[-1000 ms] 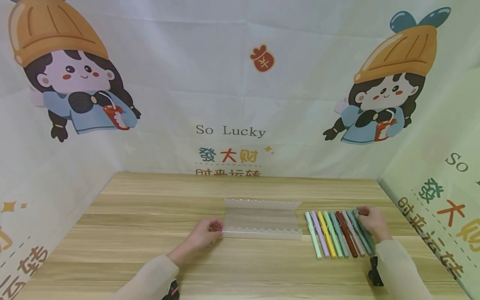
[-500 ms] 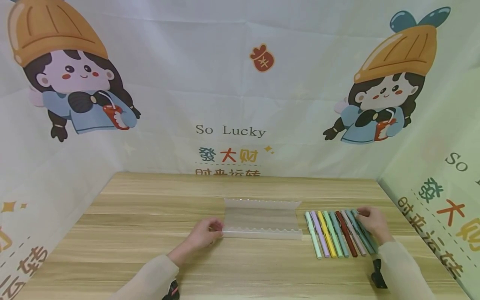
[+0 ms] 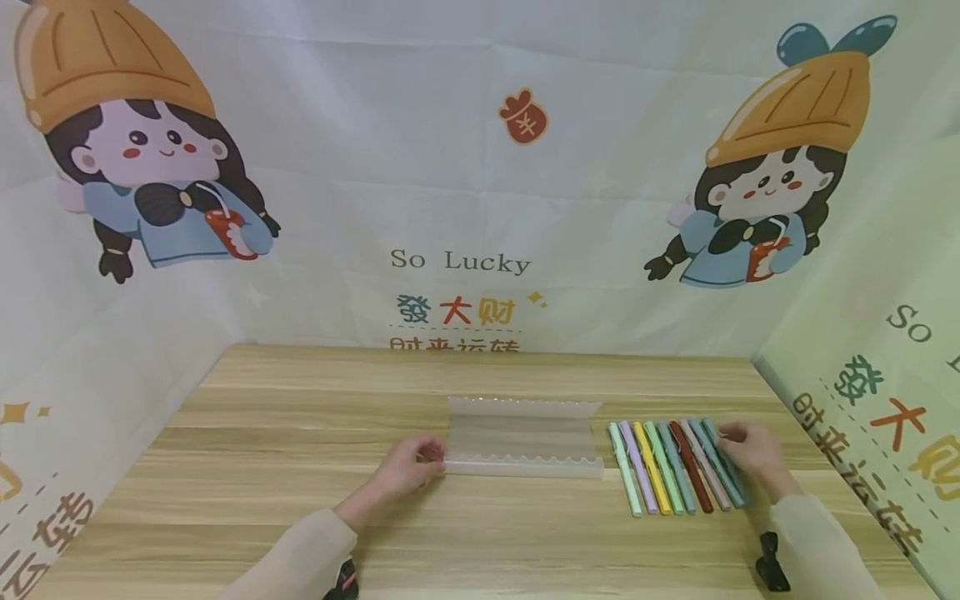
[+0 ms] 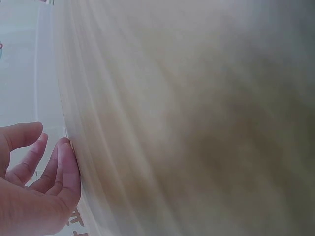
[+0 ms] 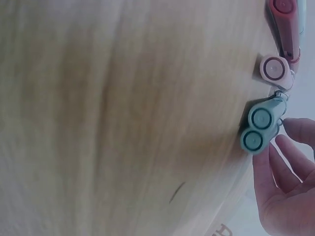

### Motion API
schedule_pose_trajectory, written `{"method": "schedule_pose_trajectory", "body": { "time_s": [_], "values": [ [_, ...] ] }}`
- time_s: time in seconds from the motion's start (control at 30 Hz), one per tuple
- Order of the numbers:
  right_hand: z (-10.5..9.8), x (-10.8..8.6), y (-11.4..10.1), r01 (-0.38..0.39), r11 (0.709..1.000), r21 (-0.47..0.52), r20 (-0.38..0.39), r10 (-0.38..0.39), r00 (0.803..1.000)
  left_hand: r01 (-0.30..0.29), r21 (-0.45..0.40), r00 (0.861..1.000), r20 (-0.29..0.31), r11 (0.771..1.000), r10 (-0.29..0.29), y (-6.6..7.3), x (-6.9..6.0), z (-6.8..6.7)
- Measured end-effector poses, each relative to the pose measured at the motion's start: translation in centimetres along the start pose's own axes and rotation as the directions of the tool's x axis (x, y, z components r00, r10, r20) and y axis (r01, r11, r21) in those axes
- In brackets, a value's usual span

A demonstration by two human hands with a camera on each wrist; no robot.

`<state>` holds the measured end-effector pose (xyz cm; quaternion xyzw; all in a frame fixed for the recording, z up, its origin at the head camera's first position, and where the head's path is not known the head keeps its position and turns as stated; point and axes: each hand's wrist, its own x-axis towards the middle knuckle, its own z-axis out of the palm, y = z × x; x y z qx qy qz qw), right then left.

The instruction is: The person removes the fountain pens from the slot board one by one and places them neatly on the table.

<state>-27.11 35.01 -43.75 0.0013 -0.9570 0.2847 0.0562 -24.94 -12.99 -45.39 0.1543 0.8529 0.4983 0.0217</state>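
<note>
A row of several capped pens (image 3: 666, 467) in different colours lies side by side at the right of the table. My right hand (image 3: 753, 450) is at the row's right end. In the right wrist view, its fingertips reach the side of two teal pens (image 5: 260, 125) lying close together, with the thumb near their clips. A clear plastic pen rack (image 3: 525, 468) with scalloped front and back edges lies in the middle. My left hand (image 3: 411, 465) rests at the rack's front left corner, fingers loosely bent, with a gap between thumb and fingers in the left wrist view.
Both hands are over a wood-grain table (image 3: 300, 400). A printed cloth backdrop (image 3: 360, 167) stands behind it and along both sides. A black strap piece (image 3: 771, 562) hangs below the right sleeve.
My right hand has shifted slightly right and towards me at the end of the pen row. The rightmost teal pens are closer together. My left hand and the rack have stayed put.
</note>
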Motion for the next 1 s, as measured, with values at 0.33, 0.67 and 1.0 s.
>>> {"method": "schedule_pose_trajectory", "body": {
  "time_s": [0.33, 0.67, 1.0],
  "values": [
    [0.0, -0.1, 0.1, -0.019, 1.000, 0.006, 0.005, 0.019, 1.000, 0.004, -0.003, 1.000, 0.005, 1.000, -0.004, 0.0, 0.1, 0.1],
    [-0.1, -0.7, -0.7, 0.014, 0.999, 0.038, -0.059, -0.012, 0.998, 0.021, -0.025, 1.000, 0.017, 0.999, -0.020, 0.4, -0.1, 0.0],
    [0.1, -1.9, -3.5, 0.202, 0.975, 0.088, -0.189, -0.183, 0.965, -0.003, 0.057, 0.998, 0.065, 0.998, 0.000, 0.1, -0.6, -1.3]
  ]
}}
